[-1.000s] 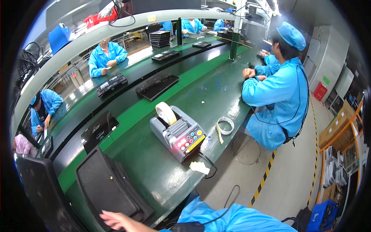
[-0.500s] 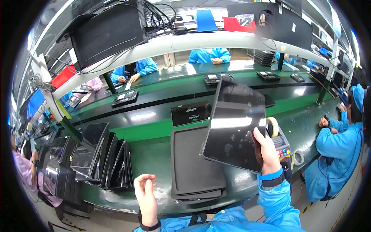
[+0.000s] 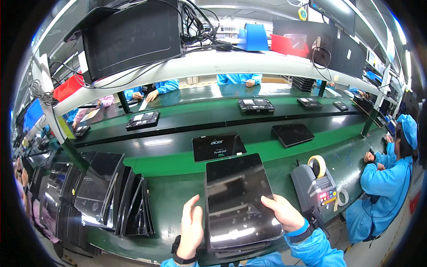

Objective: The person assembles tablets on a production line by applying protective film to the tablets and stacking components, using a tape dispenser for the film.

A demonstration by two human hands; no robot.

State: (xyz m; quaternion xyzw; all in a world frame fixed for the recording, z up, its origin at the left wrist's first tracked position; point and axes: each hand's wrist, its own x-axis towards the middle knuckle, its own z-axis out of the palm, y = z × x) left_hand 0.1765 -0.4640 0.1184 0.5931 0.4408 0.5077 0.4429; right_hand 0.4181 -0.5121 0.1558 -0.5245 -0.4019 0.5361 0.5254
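Note:
A glossy black tablet (image 3: 235,200) with smudges on its screen lies over a stack of dark flat trays (image 3: 249,250) at the bench's front edge. Whether its full underside rests on the stack I cannot tell. My right hand (image 3: 285,214) holds its right edge, thumb on the screen and the other fingers hidden beneath. Beside the left edge, my left hand (image 3: 192,227) is open, palm toward the tablet, with nothing in it. Just beyond is a lit tablet (image 3: 219,147) on the green strip. A dark tablet (image 3: 292,134) sits farther right.
Many black panels (image 3: 100,191) lean together at the left. A grey tape dispenser (image 3: 313,182) and a loose tape roll (image 3: 341,197) stand at the right, near a seated co-worker in blue (image 3: 387,178). A white shelf beam (image 3: 218,63) crosses above, and opened devices (image 3: 256,105) lie behind.
My right hand has lowered the tablet from a raised, tilted position to the left, over the tray stack. My left hand has moved right, close to the tablet's edge.

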